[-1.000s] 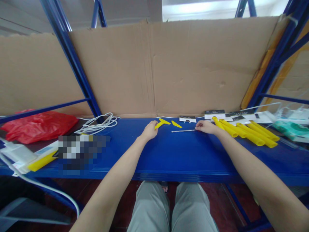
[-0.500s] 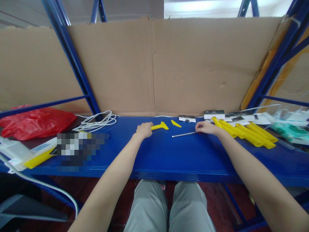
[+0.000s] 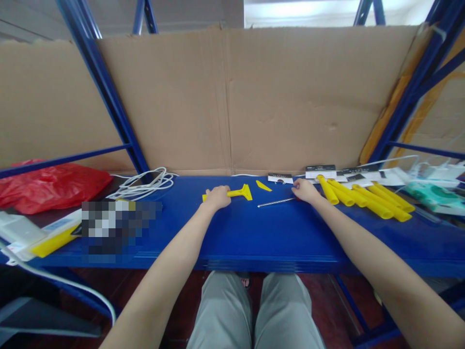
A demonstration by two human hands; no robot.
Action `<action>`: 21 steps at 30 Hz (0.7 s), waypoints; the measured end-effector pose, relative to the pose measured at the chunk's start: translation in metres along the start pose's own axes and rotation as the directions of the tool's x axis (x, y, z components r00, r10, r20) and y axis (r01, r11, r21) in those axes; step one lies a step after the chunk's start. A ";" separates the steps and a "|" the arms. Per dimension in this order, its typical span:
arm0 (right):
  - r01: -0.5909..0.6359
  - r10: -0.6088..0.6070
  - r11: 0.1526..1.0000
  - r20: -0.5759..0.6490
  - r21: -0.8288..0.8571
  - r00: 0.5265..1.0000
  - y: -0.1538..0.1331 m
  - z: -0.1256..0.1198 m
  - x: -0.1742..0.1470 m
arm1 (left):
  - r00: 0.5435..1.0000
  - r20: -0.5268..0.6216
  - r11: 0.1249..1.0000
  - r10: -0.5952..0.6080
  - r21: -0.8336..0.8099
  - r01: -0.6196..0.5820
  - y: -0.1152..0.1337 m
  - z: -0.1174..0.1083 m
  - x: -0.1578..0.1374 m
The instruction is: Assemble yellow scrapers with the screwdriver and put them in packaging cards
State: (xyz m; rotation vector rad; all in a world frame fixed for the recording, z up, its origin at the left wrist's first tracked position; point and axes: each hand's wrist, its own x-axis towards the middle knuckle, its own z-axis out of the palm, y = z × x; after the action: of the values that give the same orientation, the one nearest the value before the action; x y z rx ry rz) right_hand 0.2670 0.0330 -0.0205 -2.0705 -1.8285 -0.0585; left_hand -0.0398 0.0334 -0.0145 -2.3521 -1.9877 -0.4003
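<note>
My left hand [image 3: 218, 197] is closed around the handle of a yellow scraper [image 3: 240, 193], whose wide flat head points to the right. Just beyond that head, a small yellow wedge-shaped piece [image 3: 263, 185] lies on the blue shelf. My right hand [image 3: 305, 189] has its fingers curled together near the back of the shelf; what they hold, if anything, is hidden. Below it lies a screwdriver [image 3: 276, 202], its metal shaft pointing left and its reddish handle mostly covered by the hand. A small black-and-white card [image 3: 280, 178] is just left of those fingertips.
Several yellow tubes [image 3: 376, 202] lie at the right, with black-and-white packages [image 3: 320, 171] behind them. Leftward are a coiled white cable [image 3: 154, 182], a red plastic bag [image 3: 54, 184] and another yellow tube [image 3: 56, 242]. A cardboard panel [image 3: 232, 97] stands along the back.
My right hand has shifted slightly back and away from the screwdriver handle. My left hand stays on the scraper, with more of its handle end showing. The screwdriver lies as before.
</note>
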 end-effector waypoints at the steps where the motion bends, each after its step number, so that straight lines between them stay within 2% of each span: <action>1: -0.024 0.024 0.999 0.000 -0.027 1.000 -0.002 0.000 0.000 | 1.000 0.002 1.000 -0.006 -0.007 0.006 0.000 0.000 0.000; 4: -0.077 0.082 0.992 0.052 -0.102 0.995 -0.007 -0.004 0.002 | 1.000 0.005 1.000 -0.018 -0.020 0.018 0.002 -0.002 -0.001; 8: -0.066 0.094 0.985 0.173 -0.162 0.980 -0.011 -0.009 0.009 | 1.000 0.008 0.999 -0.015 -0.028 0.015 0.004 -0.003 -0.003; 15: -0.103 0.139 0.983 0.246 -0.153 0.959 -0.014 -0.014 0.025 | 1.000 0.031 1.000 -0.001 0.010 0.001 0.008 -0.006 -0.007; 21: -0.184 0.216 0.973 0.265 -0.139 0.940 -0.009 -0.009 0.034 | 0.993 0.119 0.995 0.024 0.095 -0.036 0.010 -0.008 -0.009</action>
State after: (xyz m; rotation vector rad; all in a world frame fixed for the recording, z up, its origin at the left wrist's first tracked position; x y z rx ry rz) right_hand 0.2654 0.0637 -0.0009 -2.4397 -1.7905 0.2000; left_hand -0.0325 0.0212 -0.0070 -2.3947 -1.9681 -0.1631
